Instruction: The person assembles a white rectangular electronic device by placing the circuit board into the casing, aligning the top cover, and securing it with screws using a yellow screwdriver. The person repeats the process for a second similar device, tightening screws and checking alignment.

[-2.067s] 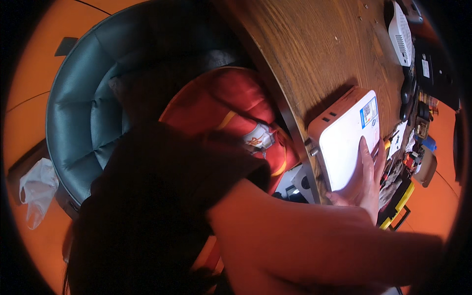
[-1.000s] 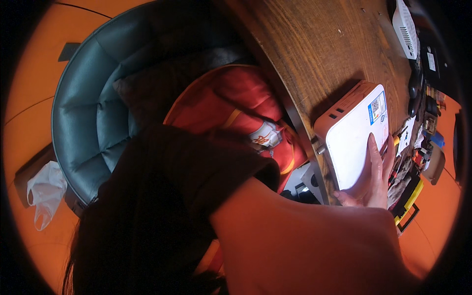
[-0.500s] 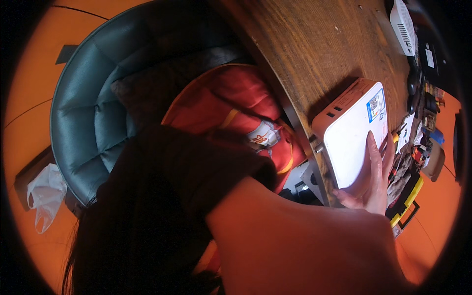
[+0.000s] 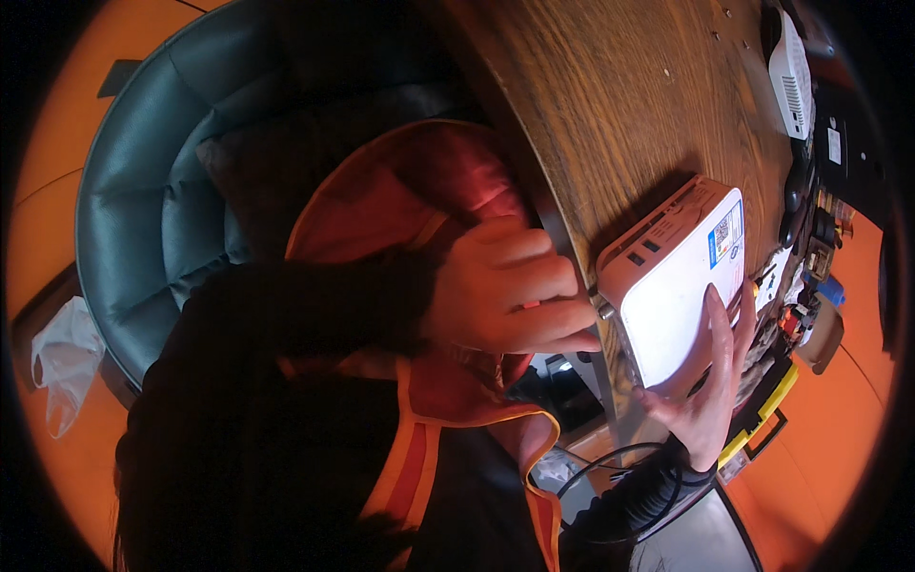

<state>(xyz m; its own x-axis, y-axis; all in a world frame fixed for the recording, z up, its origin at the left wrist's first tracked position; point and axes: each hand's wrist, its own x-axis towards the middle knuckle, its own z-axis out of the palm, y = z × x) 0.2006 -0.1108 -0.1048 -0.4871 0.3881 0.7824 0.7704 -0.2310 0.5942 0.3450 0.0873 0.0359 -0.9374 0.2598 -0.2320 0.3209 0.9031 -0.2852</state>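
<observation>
A flat white electronic device [image 4: 667,315] stands on edge at the wooden table's near side, its ports and slotted edge facing up and left. A blue-and-white label is stuck on its broad face. My right hand [image 4: 710,381] steadies it, fingers spread over the face and thumb at its lower edge. At the device's left corner is a small metal stud [image 4: 606,310]. My left hand [image 4: 515,291] is close by, fingers curled and fingertips pointing at that corner. A speck of red shows between its fingers; what they hold, if anything, I cannot make out.
The wooden table [image 4: 610,105] curves along the right, with a few small screws [image 4: 717,36] on it. A second white vented device [image 4: 789,76] lies farther back among cluttered tools. A green padded chair [image 4: 143,229] and a white plastic bag [image 4: 67,362] are at left. Red cloth [image 4: 381,200] covers my lap.
My left forearm, which crossed close in front of the view, has drawn back, and the left hand now shows beside the device's corner. My right hand stays on the device, which sits slightly lower in view.
</observation>
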